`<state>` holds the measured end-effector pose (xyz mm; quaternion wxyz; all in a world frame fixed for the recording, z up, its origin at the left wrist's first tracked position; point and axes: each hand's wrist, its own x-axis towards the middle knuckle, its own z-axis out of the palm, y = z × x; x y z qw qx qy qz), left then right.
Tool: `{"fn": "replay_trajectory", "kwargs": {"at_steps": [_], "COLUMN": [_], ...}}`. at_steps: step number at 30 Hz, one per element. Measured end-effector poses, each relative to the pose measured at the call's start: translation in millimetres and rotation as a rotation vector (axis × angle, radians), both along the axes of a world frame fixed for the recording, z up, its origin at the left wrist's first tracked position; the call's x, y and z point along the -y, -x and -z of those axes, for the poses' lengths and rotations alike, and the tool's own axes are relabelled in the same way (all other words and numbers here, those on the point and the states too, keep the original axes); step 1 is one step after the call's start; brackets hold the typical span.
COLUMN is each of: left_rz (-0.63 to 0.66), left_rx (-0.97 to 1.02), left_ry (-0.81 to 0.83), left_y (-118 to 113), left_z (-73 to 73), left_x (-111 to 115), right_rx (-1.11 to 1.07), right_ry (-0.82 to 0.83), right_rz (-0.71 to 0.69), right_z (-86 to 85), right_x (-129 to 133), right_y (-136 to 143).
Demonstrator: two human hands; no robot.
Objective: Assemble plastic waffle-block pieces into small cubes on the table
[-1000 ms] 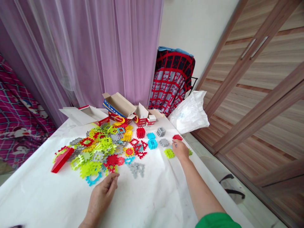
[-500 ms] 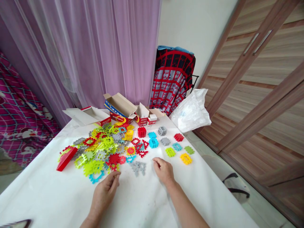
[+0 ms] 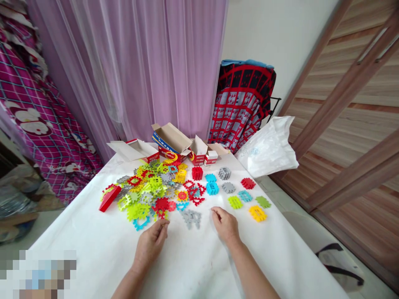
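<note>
My left hand (image 3: 152,238) rests on the white tablecloth with its fingers curled in and nothing showing in them. Just beyond it spreads a mixed pile of toothed plastic building pieces (image 3: 149,189), lime, grey, red, yellow and blue. My right hand (image 3: 226,225) lies further right, also curled closed with no piece visible in it. Between the hands are flat grey pieces (image 3: 190,218). Past the right hand sit a blue block (image 3: 212,188), a lime piece (image 3: 235,202), a yellow piece (image 3: 257,214) and a red stack (image 3: 197,173).
Opened cardboard boxes (image 3: 171,139) line the far edge of the table. A white plastic bag (image 3: 269,149) hangs at the far right corner. A red wedge-shaped piece (image 3: 109,199) lies left of the pile. A clear chair seat (image 3: 339,265) stands right of the table.
The whole view has swung left, so everything appears shifted right. Both hands keep their curled pose, and the pieces lie as before.
</note>
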<state>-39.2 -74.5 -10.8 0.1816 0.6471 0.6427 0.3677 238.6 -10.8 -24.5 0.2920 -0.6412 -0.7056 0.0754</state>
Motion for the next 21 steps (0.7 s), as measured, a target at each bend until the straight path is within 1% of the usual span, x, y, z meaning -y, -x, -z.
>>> {"fn": "replay_trajectory", "kwargs": {"at_steps": [4, 7, 11, 14, 17, 19, 21], "left_rz": [-0.016, -0.021, -0.012, -0.015, -0.025, -0.022, -0.013], "left_rx": [-0.02, -0.043, -0.064, -0.06, -0.053, -0.052, -0.053], "left_ry": [0.004, 0.013, 0.022, 0.025, 0.025, 0.027, 0.032], "left_y": [-0.8, -1.8, -2.9, -3.1, -2.5, -1.9, -1.6], "left_z": [-0.6, -2.0, -3.8, -3.4, -1.1, 0.5, 1.0], "left_x": [1.1, 1.7, 1.9, 1.9, 1.7, 1.4, 1.2], "right_rx": [-0.006, 0.015, 0.086, 0.136, 0.161, 0.167, 0.163], "right_ry": [-0.024, -0.071, -0.144, -0.081, -0.01, -0.002, -0.019], "right_rz": [-0.026, -0.093, -0.162, -0.174, -0.211, -0.252, -0.286], "right_z": [-0.4, -8.8, -26.2, -34.4, -35.6, -34.1, -32.2], "right_x": [2.0, 8.4, 20.7, 26.4, 23.9, 17.0, 6.8], "right_y": [-0.7, 7.1, 36.9, 64.0, 78.7, 78.1, 70.8]}}
